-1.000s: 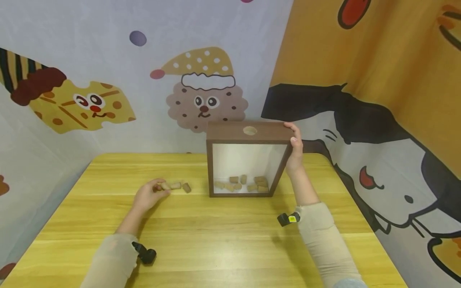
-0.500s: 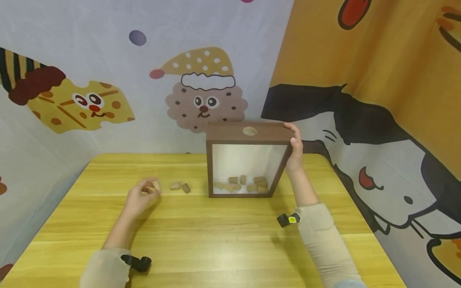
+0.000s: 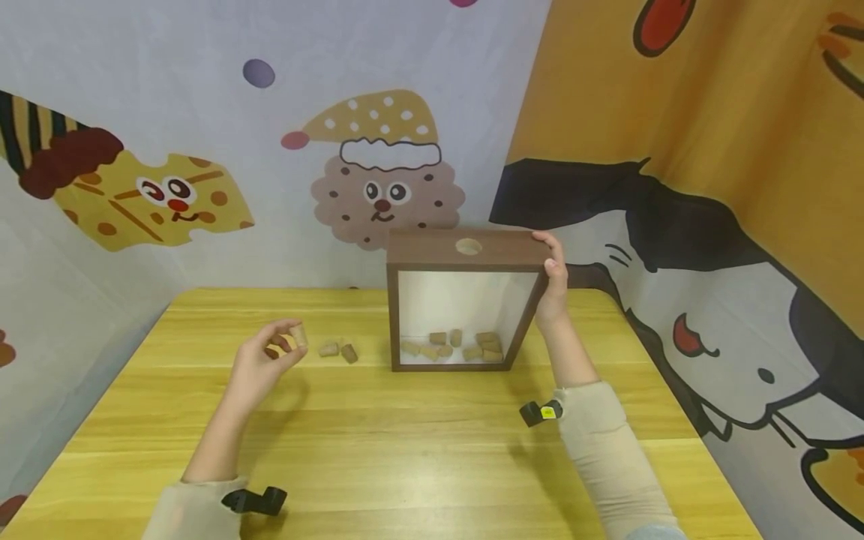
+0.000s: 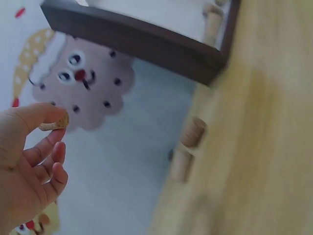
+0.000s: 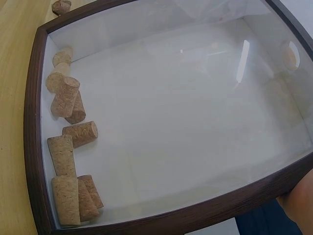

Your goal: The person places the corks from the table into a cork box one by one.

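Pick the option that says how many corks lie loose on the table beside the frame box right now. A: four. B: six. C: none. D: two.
D: two corks lie on the table left of the frame box, while the left hand pinches a third cork above the table and the right hand holds the box's top right corner.

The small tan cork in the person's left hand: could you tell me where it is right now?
In the head view, the small tan cork is pinched in the left hand above the yellow wooden table, left of two loose corks and the dark wooden glass-fronted box.
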A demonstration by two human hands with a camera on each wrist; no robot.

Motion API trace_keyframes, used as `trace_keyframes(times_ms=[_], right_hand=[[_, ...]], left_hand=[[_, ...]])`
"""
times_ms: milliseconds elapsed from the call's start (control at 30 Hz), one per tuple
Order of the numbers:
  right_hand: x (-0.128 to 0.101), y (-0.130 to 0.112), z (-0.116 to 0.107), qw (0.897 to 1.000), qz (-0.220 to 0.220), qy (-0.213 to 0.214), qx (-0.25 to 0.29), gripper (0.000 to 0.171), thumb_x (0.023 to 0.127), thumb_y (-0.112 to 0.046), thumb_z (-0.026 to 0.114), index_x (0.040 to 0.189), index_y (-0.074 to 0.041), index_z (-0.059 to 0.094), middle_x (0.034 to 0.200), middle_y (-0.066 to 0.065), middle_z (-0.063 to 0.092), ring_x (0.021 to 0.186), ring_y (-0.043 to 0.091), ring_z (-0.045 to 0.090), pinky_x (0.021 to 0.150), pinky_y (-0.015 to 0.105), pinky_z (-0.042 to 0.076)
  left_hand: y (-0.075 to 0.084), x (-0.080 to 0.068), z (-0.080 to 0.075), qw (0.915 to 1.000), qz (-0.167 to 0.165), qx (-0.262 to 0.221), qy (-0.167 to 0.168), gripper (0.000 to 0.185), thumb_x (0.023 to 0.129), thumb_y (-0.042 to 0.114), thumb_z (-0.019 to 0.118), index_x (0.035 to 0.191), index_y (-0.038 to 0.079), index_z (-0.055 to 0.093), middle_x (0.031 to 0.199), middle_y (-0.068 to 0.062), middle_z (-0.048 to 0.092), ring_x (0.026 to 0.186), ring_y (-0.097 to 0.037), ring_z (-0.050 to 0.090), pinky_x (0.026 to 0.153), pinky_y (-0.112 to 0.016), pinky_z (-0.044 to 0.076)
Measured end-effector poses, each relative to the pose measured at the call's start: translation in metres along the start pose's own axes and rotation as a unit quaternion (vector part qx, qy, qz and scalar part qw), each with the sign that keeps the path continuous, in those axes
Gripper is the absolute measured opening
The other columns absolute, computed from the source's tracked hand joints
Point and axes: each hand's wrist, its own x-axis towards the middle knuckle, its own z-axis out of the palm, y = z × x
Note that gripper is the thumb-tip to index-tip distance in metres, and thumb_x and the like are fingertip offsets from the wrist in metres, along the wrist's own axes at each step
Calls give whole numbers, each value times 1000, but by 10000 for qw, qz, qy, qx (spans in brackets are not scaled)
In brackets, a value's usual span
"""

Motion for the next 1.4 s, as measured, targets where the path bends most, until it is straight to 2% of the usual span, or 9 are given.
trace_keyframes(times_ms=[267,533,733,833,933,1100,1200,1400], right_hand=[[0,1,0,10000,42,15,-4,55,89,-45,47,129,-8,52,123,8,50,109,23,44,93,33,31],[0,0,-1,10000,-2,49,0,52,88,-47,48,127,-14,54,124,8,50,109,23,44,93,33,31],[-1,0,-1,10000,29,52,-66,55,88,-47,48,128,-10,52,125,7,49,110,23,43,93,33,30],[-1,0,0,10000,46,24,1,54,88,-47,48,128,-11,52,124,7,49,110,23,43,94,33,31],[-1,0,0,10000,72,-6,25,52,88,-47,48,128,-13,53,124,7,49,110,22,43,93,33,31],[-2,0,0,9999,85,15,127,51,88,-45,48,127,-13,54,123,7,50,108,22,45,92,32,32],[-2,0,0,9998,83,28,201,53,88,-45,49,127,-10,53,121,7,50,106,21,45,90,32,33],[0,0,0,9999,93,31,96,54,87,-48,50,128,-12,53,123,7,51,108,22,45,91,33,33]], left_hand=[[48,5,1,9980,468,-415,132,39,83,1,73,120,8,63,89,-12,59,76,-16,50,57,-23,40],[94,15,6,9915,946,-853,263,38,79,-6,73,114,5,64,79,-7,56,70,-15,49,55,-23,39],[125,29,14,9838,1271,-1264,109,38,78,-9,73,112,6,65,76,-7,55,66,-17,47,52,-23,36],[137,38,18,9819,1378,-1301,-19,37,78,-8,73,112,7,65,75,-7,55,63,-18,45,51,-23,35],[149,48,21,9811,1505,-1215,-92,39,77,-8,73,112,8,65,75,-7,55,60,-19,43,49,-24,35],[167,67,30,9800,1643,-1092,-249,39,77,-6,74,112,10,64,91,-3,60,65,-17,49,53,-25,42],[177,79,35,9799,1621,-1116,-339,39,77,-4,74,112,11,64,92,-3,60,71,-15,52,58,-27,45],[195,96,44,9774,1480,-1389,-593,39,78,-5,73,111,11,63,98,-1,61,76,-16,51,59,-28,46]])
